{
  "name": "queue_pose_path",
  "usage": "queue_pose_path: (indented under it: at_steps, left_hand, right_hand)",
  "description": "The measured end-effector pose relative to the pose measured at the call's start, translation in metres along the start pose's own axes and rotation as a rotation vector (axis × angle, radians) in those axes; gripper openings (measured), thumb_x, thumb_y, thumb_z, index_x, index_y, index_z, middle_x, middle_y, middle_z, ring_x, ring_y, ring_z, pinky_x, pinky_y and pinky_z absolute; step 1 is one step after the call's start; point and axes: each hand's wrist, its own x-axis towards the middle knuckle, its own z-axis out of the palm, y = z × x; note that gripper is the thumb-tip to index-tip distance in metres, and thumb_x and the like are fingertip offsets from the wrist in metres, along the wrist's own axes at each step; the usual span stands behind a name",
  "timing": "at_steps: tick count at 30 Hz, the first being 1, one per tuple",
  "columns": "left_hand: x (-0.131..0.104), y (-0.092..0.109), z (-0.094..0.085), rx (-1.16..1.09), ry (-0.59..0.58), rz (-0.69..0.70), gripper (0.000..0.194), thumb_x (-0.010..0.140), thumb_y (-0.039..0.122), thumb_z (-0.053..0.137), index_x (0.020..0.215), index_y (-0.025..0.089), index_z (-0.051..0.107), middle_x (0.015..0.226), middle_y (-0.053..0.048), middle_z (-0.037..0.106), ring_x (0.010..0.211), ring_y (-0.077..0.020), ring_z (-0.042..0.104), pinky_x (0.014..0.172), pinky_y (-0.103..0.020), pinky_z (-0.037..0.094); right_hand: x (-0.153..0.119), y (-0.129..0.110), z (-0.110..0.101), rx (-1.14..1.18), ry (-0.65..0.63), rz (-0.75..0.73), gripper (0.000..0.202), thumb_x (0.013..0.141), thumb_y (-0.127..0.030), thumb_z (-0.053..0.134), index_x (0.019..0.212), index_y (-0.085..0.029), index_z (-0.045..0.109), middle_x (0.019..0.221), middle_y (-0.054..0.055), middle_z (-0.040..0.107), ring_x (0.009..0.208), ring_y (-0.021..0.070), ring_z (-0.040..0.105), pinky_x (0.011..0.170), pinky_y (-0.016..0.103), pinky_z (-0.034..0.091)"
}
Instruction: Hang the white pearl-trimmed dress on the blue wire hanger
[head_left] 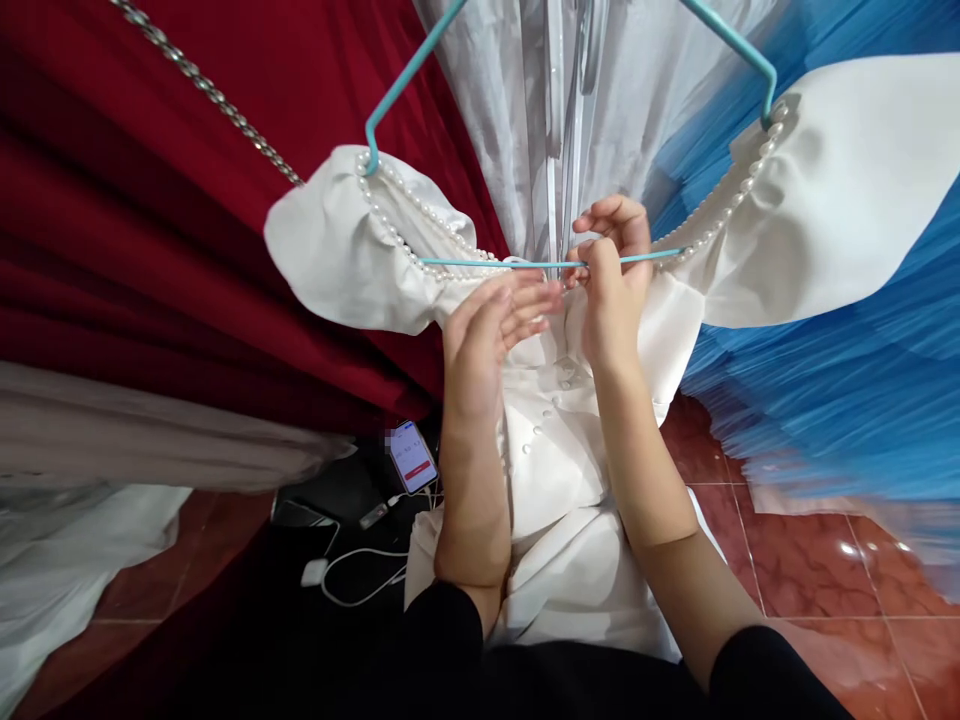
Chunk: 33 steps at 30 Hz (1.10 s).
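A white dress point(555, 480) with puffed sleeves, a pearl-trimmed neckline and small round buttons down its front hangs on a light-blue hanger point(465, 263). My left hand point(506, 315) lies at the neckline just below the hanger's thin bar, fingers stretched out and held together. On the other side of the opening, my right hand point(615, 285) is at the bar. Its thumb and forefinger are pinched close to the neckline, while the other fingers curl loosely above. What sits between those fingertips is too small to make out.
Dark red curtain cloth point(225, 230) hangs at the left, with a bead chain point(217, 100) across it. Blue tulle point(840, 400) fills the right. White drapery point(495, 110) hangs behind. A lit phone point(412, 457) and a white cable point(360, 603) lie on a black surface below.
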Motion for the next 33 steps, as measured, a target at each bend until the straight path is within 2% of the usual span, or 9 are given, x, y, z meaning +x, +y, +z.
queue_pose_path:
  at_steps: [2, 6, 11, 13, 17, 23, 29, 31, 33]
  left_hand:
    - [-0.005, 0.014, -0.002, 0.054, 0.096, 0.053, 0.025, 0.092, 0.033, 0.055, 0.091, 0.014, 0.072, 0.076, -0.007, 0.072, 0.07, -0.019, 0.072, 0.066, -0.029, 0.055]
    - [0.006, 0.039, -0.006, 0.175, 0.481, 0.601, 0.009, 0.082, 0.013, 0.062, 0.081, 0.018, 0.07, 0.079, -0.002, 0.066, 0.077, -0.0166, 0.065, 0.081, -0.032, 0.055]
    - [0.047, 0.048, -0.034, 0.64, 0.429, 1.042, 0.046, 0.064, 0.001, 0.074, 0.109, 0.01, 0.065, 0.11, -0.006, 0.065, 0.116, -0.0241, 0.055, 0.12, -0.044, 0.033]
    - [0.058, 0.049, -0.046, 0.706, 0.377, 1.026, 0.045, 0.066, -0.006, 0.065, 0.109, 0.009, 0.066, 0.109, -0.005, 0.067, 0.113, -0.0227, 0.058, 0.118, -0.042, 0.035]
    - [0.07, 0.058, -0.062, 0.625, 0.354, 0.867, 0.041, 0.076, -0.012, 0.04, 0.094, 0.008, 0.07, 0.092, -0.004, 0.07, 0.09, -0.0183, 0.066, 0.089, -0.032, 0.052]
    - [0.077, 0.069, -0.087, 0.385, 0.563, 0.962, 0.034, 0.073, -0.007, 0.037, 0.073, 0.01, 0.067, 0.076, -0.004, 0.069, 0.079, -0.0203, 0.065, 0.085, -0.036, 0.051]
    - [0.047, 0.006, -0.117, 0.228, 0.689, 0.758, 0.023, 0.076, 0.004, 0.06, 0.084, 0.024, 0.068, 0.088, 0.003, 0.069, 0.095, -0.0224, 0.064, 0.103, -0.046, 0.045]
    - [0.037, -0.014, -0.113, 0.211, 0.598, 0.642, 0.024, 0.074, 0.009, 0.067, 0.088, 0.028, 0.068, 0.093, 0.005, 0.069, 0.1, -0.0246, 0.063, 0.106, -0.05, 0.042]
    - [0.032, -0.022, -0.096, 0.19, 0.362, 0.501, 0.029, 0.074, 0.019, 0.074, 0.101, 0.029, 0.067, 0.098, 0.003, 0.071, 0.101, -0.0281, 0.064, 0.102, -0.052, 0.044]
  right_hand:
    - [0.002, 0.003, -0.002, -0.033, -0.037, 0.007, 0.021, 0.08, -0.016, 0.048, 0.097, -0.028, 0.051, 0.095, -0.003, 0.054, 0.062, 0.0065, 0.04, 0.057, 0.023, 0.039]
    - [0.009, 0.011, -0.004, -0.032, -0.066, 0.026, 0.023, 0.079, -0.018, 0.049, 0.1, -0.028, 0.048, 0.102, 0.0, 0.053, 0.07, 0.0069, 0.046, 0.058, 0.021, 0.041]
    - [0.009, 0.01, -0.003, -0.13, -0.098, 0.103, 0.02, 0.081, -0.026, 0.046, 0.101, -0.029, 0.044, 0.109, 0.001, 0.055, 0.067, 0.0075, 0.048, 0.061, 0.023, 0.046]
    - [0.009, 0.008, -0.003, -0.16, -0.105, 0.114, 0.019, 0.083, -0.029, 0.045, 0.102, -0.028, 0.043, 0.11, 0.001, 0.055, 0.067, 0.0076, 0.048, 0.063, 0.023, 0.046]
    - [0.011, 0.005, -0.004, -0.104, -0.161, 0.099, 0.012, 0.085, -0.031, 0.045, 0.096, -0.027, 0.043, 0.095, 0.0, 0.055, 0.062, 0.0074, 0.044, 0.058, 0.023, 0.043]
    - [0.013, 0.003, -0.006, -0.021, -0.252, 0.12, 0.012, 0.086, -0.034, 0.05, 0.083, -0.023, 0.044, 0.074, -0.002, 0.055, 0.058, 0.007, 0.045, 0.056, 0.022, 0.042]
    - [0.008, 0.003, -0.003, 0.055, -0.294, 0.136, 0.015, 0.087, -0.031, 0.048, 0.077, -0.022, 0.041, 0.072, -0.003, 0.052, 0.055, 0.0053, 0.044, 0.054, 0.022, 0.039]
    - [0.007, 0.004, -0.001, 0.048, -0.3, 0.15, 0.016, 0.087, -0.031, 0.047, 0.076, -0.022, 0.04, 0.073, -0.003, 0.051, 0.054, 0.0053, 0.043, 0.053, 0.022, 0.037]
    - [0.006, 0.005, 0.0, 0.064, -0.312, 0.158, 0.017, 0.088, -0.03, 0.046, 0.075, -0.022, 0.039, 0.075, -0.003, 0.05, 0.054, 0.0052, 0.042, 0.053, 0.022, 0.036]
